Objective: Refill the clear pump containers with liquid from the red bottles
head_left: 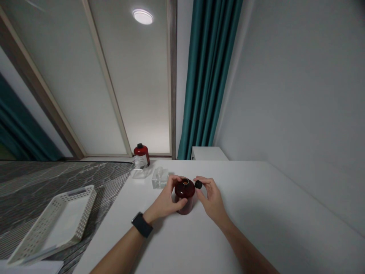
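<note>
A dark red, see-through bottle [184, 192] stands upright on the white table, its round mouth uncovered. My left hand [168, 198] is wrapped round its left side, fingers behind and thumb in front. Just right of the bottle's neck, my right hand [211, 196] pinches a small black cap [198, 184] between thumb and fingers, apart from the mouth. Close behind my left hand sits a clear glass bottle [160, 178] with a square body. Farther back are another clear glass bottle [140, 167] and a red bottle [142, 152] with a black cap and a pale label.
The white table [256, 213] runs toward the grey wall on the right. Below its left edge, a white perforated basket [82, 213] rests on a dark patterned surface. A white cabinet [209, 153] and a teal curtain [212, 76] are beyond the far edge.
</note>
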Tool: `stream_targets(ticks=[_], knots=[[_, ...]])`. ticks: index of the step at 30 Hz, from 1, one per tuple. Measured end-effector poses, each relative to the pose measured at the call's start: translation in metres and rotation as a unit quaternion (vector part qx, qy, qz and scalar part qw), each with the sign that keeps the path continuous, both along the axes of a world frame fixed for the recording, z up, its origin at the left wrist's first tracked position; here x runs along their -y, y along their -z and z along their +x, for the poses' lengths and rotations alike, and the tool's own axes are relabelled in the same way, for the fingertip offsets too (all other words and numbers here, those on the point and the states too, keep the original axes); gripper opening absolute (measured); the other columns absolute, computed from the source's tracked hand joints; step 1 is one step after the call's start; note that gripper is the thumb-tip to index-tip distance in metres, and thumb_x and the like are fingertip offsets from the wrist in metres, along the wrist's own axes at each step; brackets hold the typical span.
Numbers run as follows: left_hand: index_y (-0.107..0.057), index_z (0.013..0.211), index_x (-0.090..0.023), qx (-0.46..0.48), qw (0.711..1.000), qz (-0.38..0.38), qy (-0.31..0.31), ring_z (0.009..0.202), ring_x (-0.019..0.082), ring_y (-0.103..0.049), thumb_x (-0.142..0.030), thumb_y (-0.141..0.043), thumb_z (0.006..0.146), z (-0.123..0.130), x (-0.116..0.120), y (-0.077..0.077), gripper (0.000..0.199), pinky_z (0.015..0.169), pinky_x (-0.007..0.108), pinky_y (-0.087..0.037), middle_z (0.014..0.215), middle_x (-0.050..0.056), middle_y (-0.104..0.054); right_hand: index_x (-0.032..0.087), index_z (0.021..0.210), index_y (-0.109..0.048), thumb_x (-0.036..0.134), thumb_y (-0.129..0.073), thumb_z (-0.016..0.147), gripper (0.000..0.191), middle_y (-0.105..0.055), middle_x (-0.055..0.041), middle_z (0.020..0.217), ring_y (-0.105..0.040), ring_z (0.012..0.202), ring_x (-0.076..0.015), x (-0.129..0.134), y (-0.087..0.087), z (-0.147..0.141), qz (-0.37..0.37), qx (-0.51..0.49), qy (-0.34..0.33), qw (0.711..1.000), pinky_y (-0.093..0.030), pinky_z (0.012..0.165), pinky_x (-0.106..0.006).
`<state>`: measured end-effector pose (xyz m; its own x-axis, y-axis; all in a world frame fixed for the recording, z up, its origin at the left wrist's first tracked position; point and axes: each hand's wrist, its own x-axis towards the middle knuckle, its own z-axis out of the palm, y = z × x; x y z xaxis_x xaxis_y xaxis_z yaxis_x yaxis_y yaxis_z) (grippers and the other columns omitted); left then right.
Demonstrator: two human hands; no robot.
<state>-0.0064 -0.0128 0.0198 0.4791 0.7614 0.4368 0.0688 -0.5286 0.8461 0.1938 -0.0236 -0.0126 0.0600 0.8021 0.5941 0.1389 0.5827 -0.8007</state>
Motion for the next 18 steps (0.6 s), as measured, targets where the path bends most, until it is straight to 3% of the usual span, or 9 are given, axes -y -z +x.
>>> stream_targets(ticks=[5,10,18], knots=[[-0.038,0.107,-0.023,0.015,0.997,0.037,-0.065,0.113,0.025,-0.056,-0.024,-0.074,0.074,0.005,0.001,0.006,0.049,0.100,0.045,-0.045,0.121,0.010,-0.053,0.024,0.100,-0.060,0.025,-0.068,0.083,0.019,-0.068,-0.0070,0.104,-0.066,0.105,-0.0237,-0.008,0.009,0.005,-0.006,0.025,0.059,0.998,-0.054,0.097,-0.046],[-0.038,0.107,-0.024,0.022,0.994,0.042,-0.098,0.113,0.025,-0.056,-0.022,-0.074,0.074,0.004,-0.001,0.010,0.049,0.099,0.045,-0.045,0.122,0.010,-0.053,0.023,0.101,-0.063,0.023,-0.067,0.084,0.017,-0.070,-0.0041,0.096,-0.068,0.096,-0.0219,-0.005,0.002,0.007,-0.027,0.054,0.023,0.998,-0.056,0.090,-0.040],[-0.036,0.112,-0.023,-0.009,0.995,0.057,-0.084,0.115,0.028,-0.055,-0.026,-0.073,0.074,0.004,0.001,0.005,0.053,0.100,0.047,-0.044,0.122,0.011,-0.052,0.023,0.105,-0.064,0.026,-0.062,0.089,0.016,-0.071,-0.0041,0.098,-0.069,0.096,-0.0204,-0.001,-0.005,0.005,-0.043,0.047,-0.041,0.997,-0.056,0.089,-0.038]])
